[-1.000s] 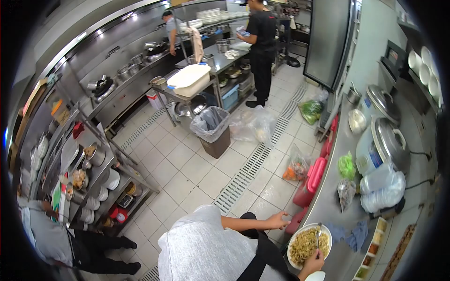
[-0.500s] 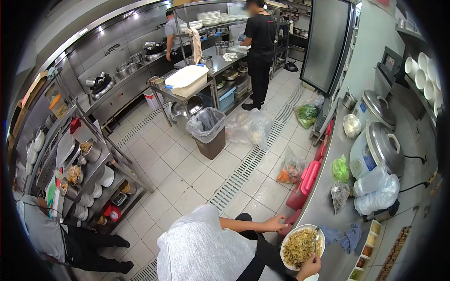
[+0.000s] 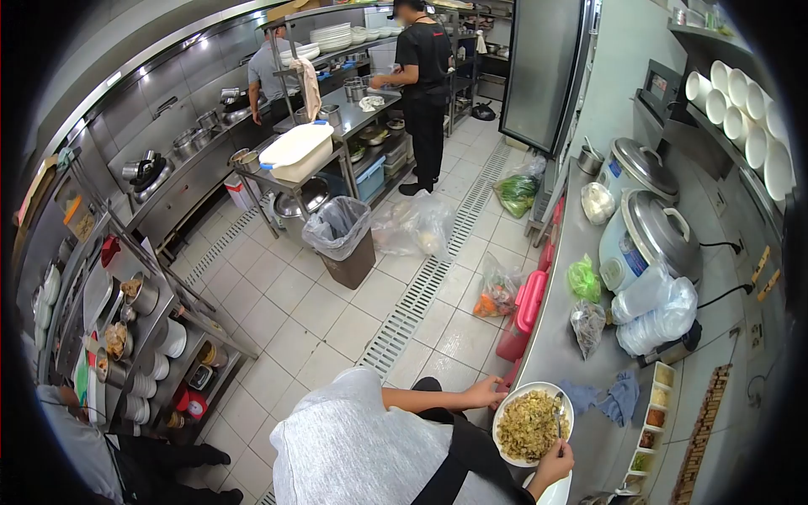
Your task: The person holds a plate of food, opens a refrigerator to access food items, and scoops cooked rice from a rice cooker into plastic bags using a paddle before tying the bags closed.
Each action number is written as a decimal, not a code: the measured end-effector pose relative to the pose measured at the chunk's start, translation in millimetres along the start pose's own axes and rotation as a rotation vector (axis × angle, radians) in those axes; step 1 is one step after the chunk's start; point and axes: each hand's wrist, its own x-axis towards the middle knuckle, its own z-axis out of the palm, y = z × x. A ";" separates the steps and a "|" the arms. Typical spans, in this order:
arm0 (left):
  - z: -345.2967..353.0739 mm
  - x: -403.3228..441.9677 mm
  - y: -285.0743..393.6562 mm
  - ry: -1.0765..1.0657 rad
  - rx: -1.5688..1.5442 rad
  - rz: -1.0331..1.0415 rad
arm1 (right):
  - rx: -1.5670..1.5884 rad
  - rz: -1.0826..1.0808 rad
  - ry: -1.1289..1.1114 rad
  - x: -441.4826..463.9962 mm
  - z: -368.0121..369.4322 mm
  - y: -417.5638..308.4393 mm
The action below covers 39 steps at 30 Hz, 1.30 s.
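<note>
A white plate of fried rice sits at the counter's near edge, in front of my body. My left hand is beside the plate's upper left rim, fingers partly stretched out; whether they touch the rim I cannot tell. My right hand is closed on the handle of a metal spoon, whose bowl rests on the rice near the plate's right side. Under my right hand, part of another white dish shows.
A blue cloth, a row of condiment containers, bagged items and lidded pots occupy the steel counter. Pink bins stand below it. A bin stands on the floor. Other people stand further off and at left.
The view has shifted, moving most things up and left in the picture. The person in black has an arm more extended over the steel table. My right hand keeps hold of the spoon.
</note>
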 end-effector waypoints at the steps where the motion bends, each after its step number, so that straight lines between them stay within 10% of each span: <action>1: 0.6 1.8 -2.7 -0.008 -0.005 0.002 | 0.002 -0.002 0.009 -0.6 0.5 2.2; 39: 5.8 5.2 -1.0 -0.019 0.067 0.003 | -0.026 0.136 0.078 -18.3 -5.6 -0.6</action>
